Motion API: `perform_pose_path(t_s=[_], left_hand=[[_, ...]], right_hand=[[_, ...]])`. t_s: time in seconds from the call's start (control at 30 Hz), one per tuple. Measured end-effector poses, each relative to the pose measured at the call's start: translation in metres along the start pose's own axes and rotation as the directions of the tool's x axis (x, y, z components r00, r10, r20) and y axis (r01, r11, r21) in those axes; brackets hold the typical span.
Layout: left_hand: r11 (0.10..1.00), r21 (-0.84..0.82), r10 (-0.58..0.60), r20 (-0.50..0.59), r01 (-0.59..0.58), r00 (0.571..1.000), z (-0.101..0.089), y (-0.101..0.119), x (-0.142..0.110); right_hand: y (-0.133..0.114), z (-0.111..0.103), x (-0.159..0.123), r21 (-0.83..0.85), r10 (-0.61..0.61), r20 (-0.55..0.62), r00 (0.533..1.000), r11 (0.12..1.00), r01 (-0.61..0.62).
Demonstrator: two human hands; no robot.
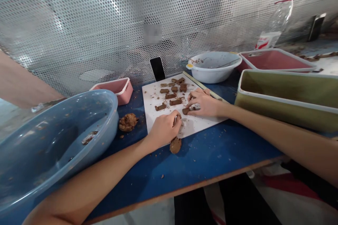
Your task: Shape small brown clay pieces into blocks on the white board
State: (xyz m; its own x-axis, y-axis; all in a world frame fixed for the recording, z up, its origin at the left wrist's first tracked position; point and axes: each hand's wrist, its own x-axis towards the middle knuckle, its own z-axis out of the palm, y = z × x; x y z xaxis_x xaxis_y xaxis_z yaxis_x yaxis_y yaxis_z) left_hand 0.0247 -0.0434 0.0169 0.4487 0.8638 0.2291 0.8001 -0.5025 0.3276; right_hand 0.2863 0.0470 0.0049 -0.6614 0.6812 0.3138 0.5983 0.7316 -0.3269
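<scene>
My right hand (202, 103) has its fingertips on a small brown clay piece (185, 111) lying on a white sheet (155, 123). My left hand (166, 126) is closed near the sheet's front edge, and its fingers hide whatever it holds. Just below that hand, at the sheet's edge, is a rounded brown clay lump (175, 145). Several shaped clay pieces lie farther up the sheet, among them a notched bar (175, 102) and another bar (160, 107). Brown crumbs are scattered around them.
A large blue basin (112, 107) stands left, beside a rough clay lump (128, 122) and a pink bin (126, 91). Behind the sheet are a phone (157, 68), a pale stick (200, 85) and a white basin (211, 75). A green bin (277, 109) stands right.
</scene>
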Motion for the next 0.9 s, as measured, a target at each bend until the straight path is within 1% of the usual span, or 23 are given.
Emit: perform_pose_path(t_s=[0.1, 0.17, 0.23, 0.33, 0.43, 0.5, 0.57, 0.7, 0.77, 0.83, 0.9], left_hand=[[1.000, -0.001, 0.004, 0.001, -0.004, 1.000, 0.000, -0.001, 0.000], [1.000, 0.003, 0.000, 0.005, 0.000, 1.000, 0.000, -0.001, 0.000], [1.000, 0.004, -0.005, -0.001, 0.005, 1.000, 0.000, -0.001, 0.000], [1.000, 0.002, 0.004, -0.004, -0.004, 1.000, 0.001, 0.000, 0.000], [1.000, -0.004, 0.014, -0.007, -0.014, 1.000, 0.001, -0.001, 0.000], [1.000, -0.011, 0.018, -0.008, -0.018, 1.000, 0.001, -0.001, 0.000], [1.000, -0.013, 0.015, -0.008, -0.015, 1.000, 0.001, -0.001, 0.000], [1.000, -0.006, 0.017, -0.017, -0.018, 1.000, 0.002, -0.002, 0.000], [1.000, 0.007, 0.023, -0.019, -0.023, 1.000, 0.003, -0.003, 0.000], [1.000, 0.022, 0.023, -0.021, -0.022, 1.000, 0.004, -0.004, 0.000], [0.999, 0.026, 0.024, -0.024, -0.023, 0.999, 0.004, -0.005, 0.000]], right_hand=[[0.001, -0.002, -0.001, -0.041, -0.018, -0.005, 1.000, 0.999, 0.017], [0.001, -0.008, -0.005, -0.081, -0.041, -0.034, 0.999, 0.996, 0.038], [-0.001, -0.016, -0.010, -0.097, -0.093, -0.062, 0.994, 0.991, 0.087], [-0.006, -0.028, -0.016, -0.090, -0.186, -0.015, 0.982, 0.979, 0.184], [-0.009, -0.032, -0.018, -0.092, -0.253, 0.064, 0.965, 0.962, 0.258], [-0.009, -0.031, -0.017, -0.107, -0.260, 0.077, 0.962, 0.958, 0.268], [-0.009, -0.029, -0.015, -0.125, -0.260, 0.064, 0.963, 0.956, 0.266], [-0.011, -0.028, -0.013, -0.110, -0.298, 0.075, 0.951, 0.946, 0.305], [-0.013, -0.029, -0.013, -0.121, -0.289, 0.080, 0.954, 0.947, 0.297], [-0.014, -0.030, -0.013, -0.155, -0.271, 0.047, 0.962, 0.949, 0.275], [-0.015, -0.030, -0.013, -0.163, -0.279, 0.010, 0.960, 0.947, 0.277]])
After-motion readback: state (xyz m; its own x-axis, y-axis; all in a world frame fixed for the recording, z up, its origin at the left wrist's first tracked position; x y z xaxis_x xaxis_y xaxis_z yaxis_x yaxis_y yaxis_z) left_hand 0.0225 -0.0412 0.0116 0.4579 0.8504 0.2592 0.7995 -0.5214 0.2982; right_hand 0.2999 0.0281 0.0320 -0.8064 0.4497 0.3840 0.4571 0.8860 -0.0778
